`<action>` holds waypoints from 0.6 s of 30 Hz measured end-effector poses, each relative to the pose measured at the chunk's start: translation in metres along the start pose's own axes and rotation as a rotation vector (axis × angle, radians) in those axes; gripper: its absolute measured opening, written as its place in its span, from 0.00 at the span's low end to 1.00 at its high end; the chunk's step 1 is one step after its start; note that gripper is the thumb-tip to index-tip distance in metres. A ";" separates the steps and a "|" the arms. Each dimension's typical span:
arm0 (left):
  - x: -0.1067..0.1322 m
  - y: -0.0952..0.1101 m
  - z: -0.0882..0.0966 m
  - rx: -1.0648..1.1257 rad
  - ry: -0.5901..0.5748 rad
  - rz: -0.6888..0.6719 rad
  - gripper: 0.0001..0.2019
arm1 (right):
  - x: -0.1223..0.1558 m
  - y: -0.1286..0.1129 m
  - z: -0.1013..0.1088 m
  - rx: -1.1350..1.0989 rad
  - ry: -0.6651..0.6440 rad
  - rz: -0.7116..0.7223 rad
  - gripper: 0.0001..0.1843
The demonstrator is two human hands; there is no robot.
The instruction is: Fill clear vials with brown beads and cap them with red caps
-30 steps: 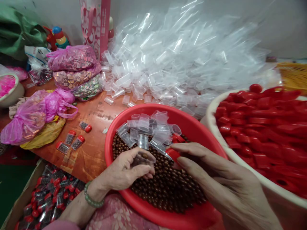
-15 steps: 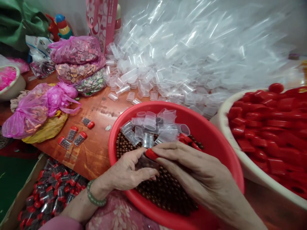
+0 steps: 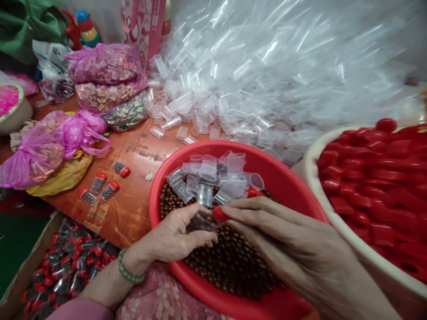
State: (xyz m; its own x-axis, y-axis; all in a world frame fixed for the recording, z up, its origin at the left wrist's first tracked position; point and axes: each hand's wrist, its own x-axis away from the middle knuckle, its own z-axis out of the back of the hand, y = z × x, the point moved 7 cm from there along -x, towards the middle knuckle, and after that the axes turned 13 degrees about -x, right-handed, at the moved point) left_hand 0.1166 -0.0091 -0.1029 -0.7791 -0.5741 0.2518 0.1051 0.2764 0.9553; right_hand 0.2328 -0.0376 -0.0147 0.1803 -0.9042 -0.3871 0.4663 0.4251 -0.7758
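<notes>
Over a red basin [image 3: 293, 186] of brown beads [image 3: 227, 266], my left hand [image 3: 178, 233] is closed around a small clear plastic container [image 3: 202, 222], held between thumb and fingers. My right hand [image 3: 283, 235] pinches a red cap [image 3: 219, 214] at the fingertips, right by the container's open end. Whether cap and container touch is hard to make out. Inside the basin, a heap of empty clear containers [image 3: 208, 168] lies on the beads, with a few red caps [image 3: 255, 192] partly hidden behind my right hand.
A cream tub of red caps [image 3: 376, 178] stands at right. Behind the basin spreads a large pile of clear containers [image 3: 240, 80]. Several filled containers [image 3: 109, 190] lie on the table at left, near pink bags [image 3: 106, 66]. A box of filled, capped containers [image 3: 66, 262] is at lower left.
My right hand has shifted slightly right with the red cap, opening a little distance from the container in my left hand. The view has moved slightly.
</notes>
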 end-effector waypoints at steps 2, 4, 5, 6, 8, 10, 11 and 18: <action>0.000 0.000 0.000 -0.012 0.004 0.005 0.08 | -0.006 -0.003 -0.006 -0.026 -0.047 0.015 0.09; -0.001 0.000 0.000 -0.007 0.000 0.011 0.08 | -0.008 -0.005 -0.005 -0.007 -0.091 0.028 0.10; -0.001 0.000 -0.001 -0.008 -0.002 0.014 0.08 | -0.007 -0.005 -0.002 0.015 -0.121 0.032 0.11; -0.001 0.001 -0.001 -0.012 -0.003 0.018 0.08 | -0.005 -0.004 0.000 0.037 -0.157 0.036 0.11; -0.002 0.001 -0.002 -0.004 -0.005 0.030 0.08 | 0.001 -0.001 0.005 0.065 -0.236 0.046 0.13; -0.002 0.000 -0.002 0.030 -0.012 0.039 0.09 | 0.005 0.003 0.009 0.069 -0.275 0.039 0.14; -0.002 0.000 -0.002 0.056 -0.019 0.040 0.10 | 0.005 0.005 0.010 0.065 -0.268 0.032 0.14; -0.002 -0.004 -0.003 0.191 -0.065 0.042 0.21 | 0.002 0.008 0.004 -0.029 0.118 -0.064 0.08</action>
State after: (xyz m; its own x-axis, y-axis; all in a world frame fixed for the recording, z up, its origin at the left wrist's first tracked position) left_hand 0.1197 -0.0117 -0.1065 -0.8155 -0.5095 0.2744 0.0241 0.4438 0.8958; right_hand 0.2408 -0.0363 -0.0200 0.0477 -0.9191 -0.3911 0.4478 0.3696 -0.8142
